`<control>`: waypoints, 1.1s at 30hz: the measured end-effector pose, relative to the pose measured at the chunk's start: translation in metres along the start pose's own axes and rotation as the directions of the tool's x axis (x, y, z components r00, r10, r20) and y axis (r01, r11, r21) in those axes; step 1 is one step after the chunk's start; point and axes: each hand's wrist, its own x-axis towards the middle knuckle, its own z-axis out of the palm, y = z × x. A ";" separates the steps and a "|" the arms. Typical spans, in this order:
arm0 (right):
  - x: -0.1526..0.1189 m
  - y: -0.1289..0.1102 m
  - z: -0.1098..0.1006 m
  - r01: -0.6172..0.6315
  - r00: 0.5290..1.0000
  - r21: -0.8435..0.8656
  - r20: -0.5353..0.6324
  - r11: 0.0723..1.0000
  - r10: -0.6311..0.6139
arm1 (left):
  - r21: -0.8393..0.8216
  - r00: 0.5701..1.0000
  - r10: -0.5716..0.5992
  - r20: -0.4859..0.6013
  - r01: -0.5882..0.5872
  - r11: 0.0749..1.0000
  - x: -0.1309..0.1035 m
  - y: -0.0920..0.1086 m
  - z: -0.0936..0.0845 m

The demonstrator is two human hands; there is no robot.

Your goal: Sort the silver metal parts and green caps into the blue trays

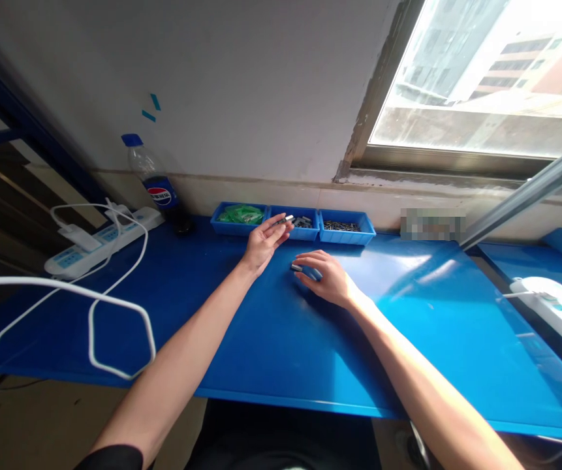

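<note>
Small metal piece point(289, 219) in our left hand point(261, 248), seen from the head camera: it sits at the tips of our thumb and fingers, pinched between them, just above the bench point(271, 352) and in front of the middle blue bin point(310, 232). Our right hand point(328, 277) curves low over the bench with its fingers bent and a gap in the palm; a second metal piece point(296, 267) lies right at its fingertips, and we cannot tell whether they grip it or only touch it. Behind our hands, three bins stand side by side along the wall point(241, 85): the left bin point(236, 228) with green packets point(242, 213), the middle one with grey metal parts point(303, 222), the right bin point(346, 236) with thin dark metal pins point(342, 226). To our left, a cola bottle point(159, 196) stands near a white power strip point(109, 241).
</note>
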 end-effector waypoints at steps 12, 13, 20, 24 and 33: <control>-0.003 0.014 0.001 -0.023 1.000 -0.120 0.007 0.992 0.024 | 0.261 0.996 -0.052 0.071 0.032 0.965 -0.021 -0.001 0.001; -0.003 0.015 0.000 -0.035 0.999 -0.120 -0.005 0.992 0.035 | 0.269 0.997 -0.052 0.065 0.033 0.963 -0.021 -0.001 0.001; 0.001 0.007 -0.004 -0.156 0.971 0.072 -0.171 0.985 0.167 | 0.292 0.996 -0.080 0.033 0.067 0.954 -0.019 -0.004 -0.004; 0.005 0.005 -0.005 -0.275 0.896 0.404 -0.221 0.873 0.385 | 0.327 0.995 -0.076 0.059 0.053 0.944 -0.020 -0.004 -0.002; 0.008 0.003 -0.010 -0.324 0.830 0.679 -0.129 0.659 0.542 | 0.421 0.991 -0.052 0.120 -0.004 0.907 -0.024 -0.001 0.003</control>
